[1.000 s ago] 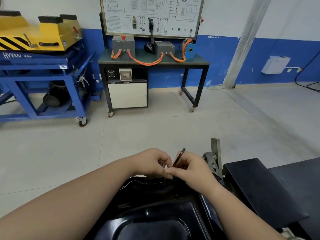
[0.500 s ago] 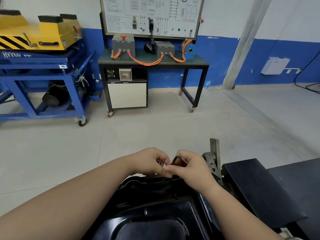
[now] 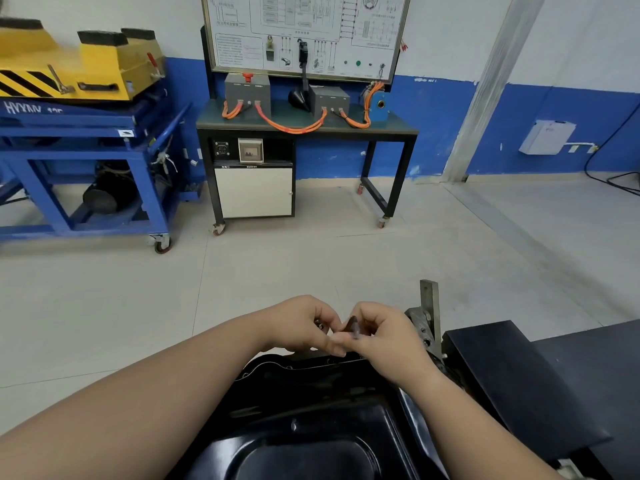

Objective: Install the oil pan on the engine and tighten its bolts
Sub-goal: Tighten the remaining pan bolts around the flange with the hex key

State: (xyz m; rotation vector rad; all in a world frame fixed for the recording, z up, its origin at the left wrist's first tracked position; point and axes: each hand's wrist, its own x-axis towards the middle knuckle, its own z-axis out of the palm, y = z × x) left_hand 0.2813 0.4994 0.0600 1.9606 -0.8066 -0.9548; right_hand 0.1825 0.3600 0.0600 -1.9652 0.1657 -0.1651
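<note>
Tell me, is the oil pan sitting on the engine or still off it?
On it: the black oil pan lies sump-up under both hands, which work at its far flange. Whether bolts are tight, cannot tell.

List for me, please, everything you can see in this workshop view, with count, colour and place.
oil pan: one, glossy black, bottom centre under the hands
small tool: one, dark, pinched between both hands at the pan's far edge; kind unclear
metal bracket: one, grey, just right of the hands
dark panels: two, black, lower right
trainer bench: one, black frame, on castors at the wall
orange cables: several, on the bench top
diagram board: one, white, above the bench
blue stand: one, on castors, left
yellow unit: one, black hazard stripes, on the stand
wall box: one, white, right wall
left hand: one, fingers closed
right hand: one, fingers closed
</note>
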